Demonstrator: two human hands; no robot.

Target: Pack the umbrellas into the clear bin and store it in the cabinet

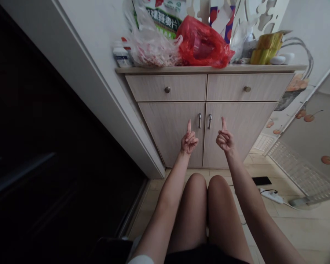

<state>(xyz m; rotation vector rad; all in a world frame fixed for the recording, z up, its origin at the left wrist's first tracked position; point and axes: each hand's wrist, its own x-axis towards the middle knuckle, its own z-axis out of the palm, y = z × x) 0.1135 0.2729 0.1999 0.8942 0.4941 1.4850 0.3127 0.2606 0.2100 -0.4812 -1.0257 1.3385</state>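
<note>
In front of a pale wooden cabinet [173,132], my left hand [189,141] is raised with its index finger pointing up and the other fingers curled into the palm. My right hand [224,139] mirrors it, index finger up and the rest folded in. I see nothing held in either one. Nearest to the left fingertip is the left door's metal handle [200,120]. The right door's handle [210,121] lies between the two hands, closer to the right one. Both doors and both drawers are closed.
On the cabinet top stand a white-capped bottle [121,57], a clear plastic bag [156,47], a red plastic bag [203,44] and a yellow box [266,47]. A phone [261,180] and a white power strip [271,196] with cords lie on the floor at right. A dark door [44,146] fills the left.
</note>
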